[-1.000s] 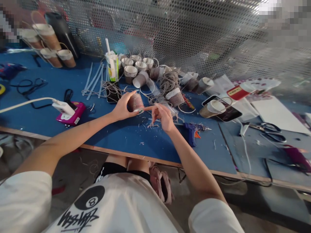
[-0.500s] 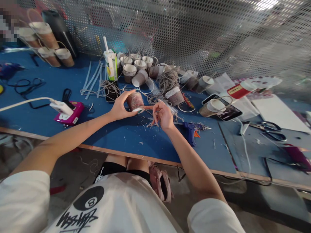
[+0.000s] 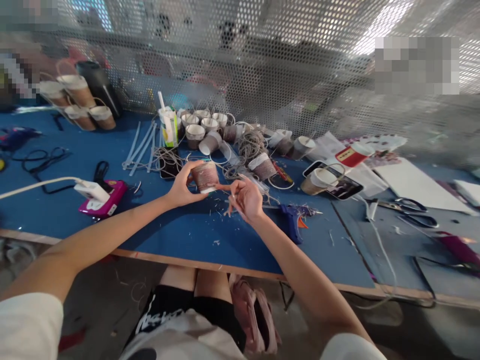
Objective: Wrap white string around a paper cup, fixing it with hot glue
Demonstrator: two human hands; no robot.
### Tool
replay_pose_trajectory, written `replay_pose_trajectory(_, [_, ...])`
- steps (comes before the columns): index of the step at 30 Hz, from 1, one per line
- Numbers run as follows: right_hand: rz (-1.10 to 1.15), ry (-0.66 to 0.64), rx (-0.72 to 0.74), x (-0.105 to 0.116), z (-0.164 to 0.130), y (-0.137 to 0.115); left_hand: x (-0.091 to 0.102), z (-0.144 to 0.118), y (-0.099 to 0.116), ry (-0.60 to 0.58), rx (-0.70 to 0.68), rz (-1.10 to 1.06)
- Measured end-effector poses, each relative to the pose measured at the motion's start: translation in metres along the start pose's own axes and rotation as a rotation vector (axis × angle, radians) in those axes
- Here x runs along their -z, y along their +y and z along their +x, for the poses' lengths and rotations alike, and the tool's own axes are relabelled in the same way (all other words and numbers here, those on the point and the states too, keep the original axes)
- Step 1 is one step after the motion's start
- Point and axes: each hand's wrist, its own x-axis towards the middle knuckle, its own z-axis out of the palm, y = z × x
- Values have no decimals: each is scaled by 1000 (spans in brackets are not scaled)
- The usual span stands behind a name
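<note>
A small paper cup wrapped in brownish cord [image 3: 205,177] is held above the blue table, its pale end tilted down. My left hand [image 3: 183,188] grips it from the left, thumb below and fingers over the top. From the right, the outstretched index finger of my right hand [image 3: 248,200] touches the cup's side near its lower edge. The other fingers of that hand are bent and apart, and I see nothing held in them. A blue glue gun [image 3: 292,220] lies on the table to the right of my right hand.
Several cord-wrapped cups [image 3: 195,135] stand behind, beside a drink carton [image 3: 168,127] and a heap of cord [image 3: 252,145]. Clear glue sticks [image 3: 144,145] and a magenta power adapter [image 3: 105,199] lie left. Right are a phone [image 3: 347,188] and scissors [image 3: 408,205]. Perforated metal [image 3: 240,65] rises behind.
The view has tilted upward, so the table and hands sit lower in it. My left hand still holds the cup, now turned a little, and my right index finger stays against it.
</note>
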Motion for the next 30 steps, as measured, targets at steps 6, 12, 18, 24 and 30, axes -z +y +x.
replay_pose_trajectory(6, [41,160,75,9,3,-3,0,0,-4,12,3,-86])
replay_pose_trajectory(12, [66,291,242,9,2,-4,0,1,-10,36,49,-159])
replay_pose_trajectory(18, [33,11,178,-1,-1,1,-2,2,-7,28,40,-214])
replay_pose_trajectory(24, [0,18,174,0,-1,2,-1,6,-2,10,-64,-225])
replay_pose_trajectory(30, [-68,59,224,-7,-9,1,-1,3,-1,14,-12,-211])
